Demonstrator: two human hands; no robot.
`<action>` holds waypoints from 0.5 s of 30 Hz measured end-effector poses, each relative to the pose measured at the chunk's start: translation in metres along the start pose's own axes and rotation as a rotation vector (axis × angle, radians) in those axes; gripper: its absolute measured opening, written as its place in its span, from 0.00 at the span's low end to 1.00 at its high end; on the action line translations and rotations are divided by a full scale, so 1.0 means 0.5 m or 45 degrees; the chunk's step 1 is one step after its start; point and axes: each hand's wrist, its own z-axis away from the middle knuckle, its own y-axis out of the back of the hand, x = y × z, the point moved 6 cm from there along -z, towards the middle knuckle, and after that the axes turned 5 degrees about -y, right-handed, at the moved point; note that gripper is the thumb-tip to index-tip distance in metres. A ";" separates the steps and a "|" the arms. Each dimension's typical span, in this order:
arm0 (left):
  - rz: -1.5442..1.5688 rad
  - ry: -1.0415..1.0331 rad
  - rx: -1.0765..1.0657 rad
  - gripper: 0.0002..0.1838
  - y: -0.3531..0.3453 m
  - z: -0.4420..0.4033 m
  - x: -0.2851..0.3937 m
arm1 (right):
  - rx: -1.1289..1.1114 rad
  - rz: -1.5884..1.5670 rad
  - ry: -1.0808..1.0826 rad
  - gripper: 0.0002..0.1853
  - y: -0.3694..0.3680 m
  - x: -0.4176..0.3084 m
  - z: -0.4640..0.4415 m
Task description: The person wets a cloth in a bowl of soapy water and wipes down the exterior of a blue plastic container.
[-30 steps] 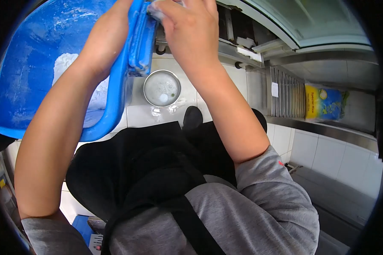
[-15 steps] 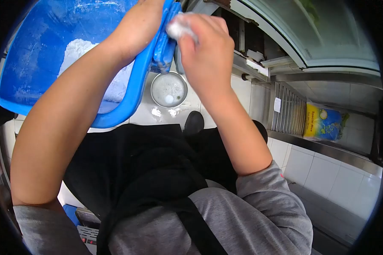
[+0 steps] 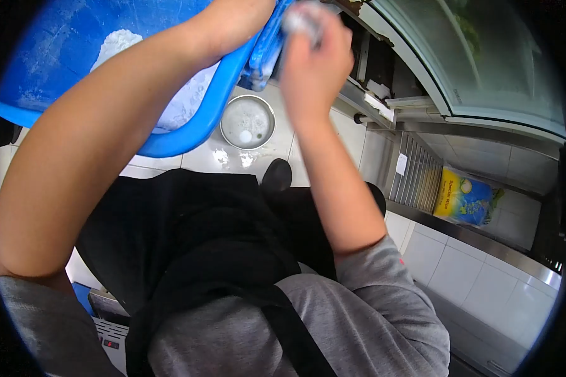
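Note:
My left hand (image 3: 245,16) is at the upper edge of the view, over the side of a blue plastic tub (image 3: 206,122). Its fingers are cut off by the frame. White powder (image 3: 185,103) lies in the tub, partly behind my left forearm. Just right of the tub, my right hand (image 3: 317,60) is closed around a greyish-white wad (image 3: 302,24), smeared by motion. Between the two hands is the tub's ridged outer rim (image 3: 264,60), with white residue on its lower end.
On the wet-spotted tile floor (image 3: 226,160) stands a round metal bowl (image 3: 271,122) with a small white round thing in it. A wire rack (image 3: 415,166) and a yellow-and-blue rice bag (image 3: 465,196) are at the right, below a glass panel (image 3: 503,69).
The whole view has shifted, with the tub and both hands now higher in the frame. My right hand, still holding the wad, has moved slightly away from the tub's rim.

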 end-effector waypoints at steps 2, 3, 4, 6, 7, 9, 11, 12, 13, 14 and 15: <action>0.151 0.249 -0.131 0.33 -0.002 0.012 0.023 | -0.033 0.078 -0.094 0.09 -0.017 0.019 -0.023; 0.092 0.069 -0.064 0.31 -0.003 0.000 0.000 | -0.027 0.026 -0.080 0.10 -0.013 0.015 -0.012; 0.089 0.060 -0.053 0.31 -0.007 -0.007 -0.033 | -0.017 -0.029 -0.059 0.10 -0.008 0.000 -0.004; -0.378 -0.335 0.096 0.31 -0.008 -0.014 -0.052 | -0.059 -0.083 -0.057 0.12 0.019 -0.041 0.066; -0.358 -0.334 0.200 0.29 -0.010 -0.018 -0.061 | -0.092 -0.126 -0.047 0.13 0.023 -0.051 0.078; -0.013 -0.061 -0.015 0.28 0.004 0.003 0.015 | -0.117 -0.153 -0.066 0.14 0.036 -0.051 0.092; 0.270 0.131 -0.098 0.26 -0.011 0.005 0.009 | -0.212 -0.327 -0.165 0.14 0.036 -0.046 0.088; 0.266 0.131 -0.102 0.26 -0.011 0.004 0.009 | -0.207 -0.329 -0.168 0.14 0.035 -0.049 0.086; 0.242 0.109 -0.093 0.26 -0.008 0.004 0.010 | -0.167 -0.436 -0.274 0.15 0.035 -0.044 0.086; 0.221 0.089 -0.083 0.26 -0.007 0.005 0.010 | -0.130 -0.541 -0.381 0.15 0.036 -0.037 0.087; 0.224 0.095 -0.081 0.26 -0.008 0.006 0.008 | -0.135 -0.539 -0.385 0.15 0.040 -0.035 0.083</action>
